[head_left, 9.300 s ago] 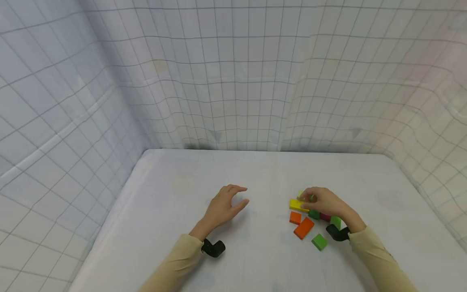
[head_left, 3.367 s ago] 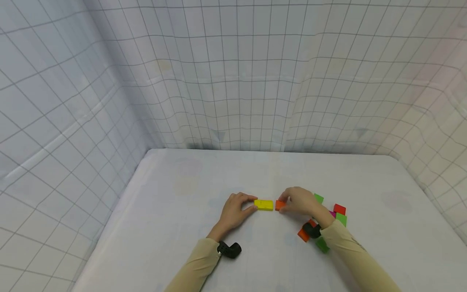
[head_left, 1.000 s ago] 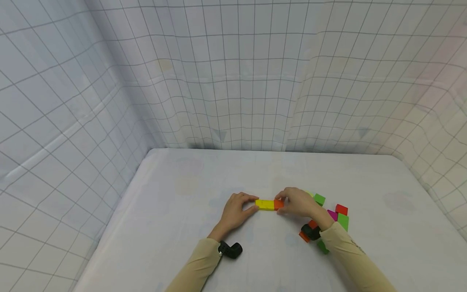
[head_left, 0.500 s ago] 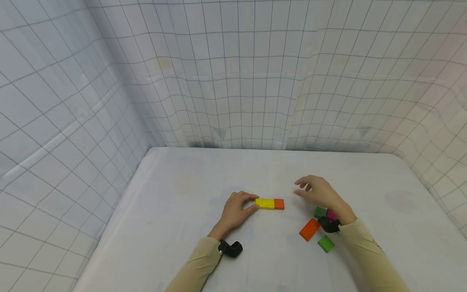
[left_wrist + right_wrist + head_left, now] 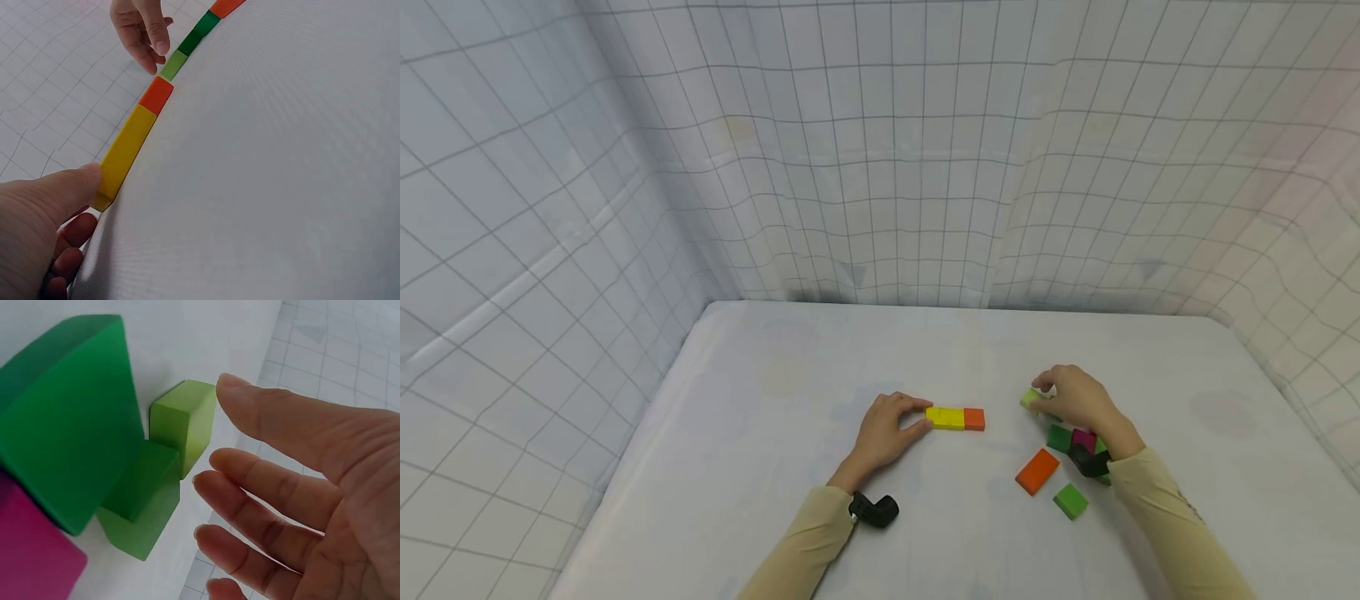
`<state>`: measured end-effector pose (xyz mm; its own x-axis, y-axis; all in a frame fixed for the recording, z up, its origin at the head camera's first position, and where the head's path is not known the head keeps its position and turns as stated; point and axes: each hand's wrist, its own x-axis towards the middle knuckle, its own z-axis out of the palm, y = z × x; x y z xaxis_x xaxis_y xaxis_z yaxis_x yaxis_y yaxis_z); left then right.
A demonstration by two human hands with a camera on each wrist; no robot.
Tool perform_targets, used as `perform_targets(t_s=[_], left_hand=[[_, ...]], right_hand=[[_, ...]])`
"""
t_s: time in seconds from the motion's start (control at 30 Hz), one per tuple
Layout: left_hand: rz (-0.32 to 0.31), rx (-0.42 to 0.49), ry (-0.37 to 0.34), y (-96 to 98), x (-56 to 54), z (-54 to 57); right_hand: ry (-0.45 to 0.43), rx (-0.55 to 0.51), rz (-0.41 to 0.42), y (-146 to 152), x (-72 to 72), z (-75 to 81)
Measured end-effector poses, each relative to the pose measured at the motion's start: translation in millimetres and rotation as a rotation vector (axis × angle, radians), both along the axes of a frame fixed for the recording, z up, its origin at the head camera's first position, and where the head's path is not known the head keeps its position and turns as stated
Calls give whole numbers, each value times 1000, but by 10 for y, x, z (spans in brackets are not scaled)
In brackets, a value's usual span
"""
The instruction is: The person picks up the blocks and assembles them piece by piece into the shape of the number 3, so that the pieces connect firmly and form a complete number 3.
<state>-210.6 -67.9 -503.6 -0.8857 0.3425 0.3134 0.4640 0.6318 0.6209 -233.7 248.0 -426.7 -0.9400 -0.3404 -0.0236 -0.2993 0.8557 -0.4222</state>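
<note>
My left hand (image 5: 882, 432) pinches the left end of a long yellow block (image 5: 946, 418) lying on the table; in the left wrist view the thumb (image 5: 81, 178) presses its side. A small orange block (image 5: 973, 419) touches the yellow block's right end, in line with it. Farther right, my right hand (image 5: 1078, 398) hovers at a light green block (image 5: 1032, 398). The right wrist view shows that light green block (image 5: 182, 422) close to the thumb tip (image 5: 234, 381), with the fingers loosely bent and a gap between them and it. Another green block (image 5: 147, 506) lies beside it.
Near the right wrist lie a dark green block (image 5: 1059, 438), a magenta block (image 5: 1083, 441), an orange-red block (image 5: 1037, 472) and a green block (image 5: 1071, 501). The right forearm partly covers more blocks. Gridded white curtains (image 5: 880, 167) hang behind the white table (image 5: 820, 350).
The right hand has let go of the small orange block, set against the yellow one, and moved right to the light green block. The left hand has stayed on the yellow block.
</note>
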Motion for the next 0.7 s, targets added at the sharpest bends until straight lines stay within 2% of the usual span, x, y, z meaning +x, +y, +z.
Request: perform_targets(t_s=[0.4,0.7], left_hand=[[-6,2,-15,7,5,0],[0,2,-2,3,5,2]], right_hand=[[-14,34,-13,-22,-32,-51],[-8,15,28,-153,-86,-56]])
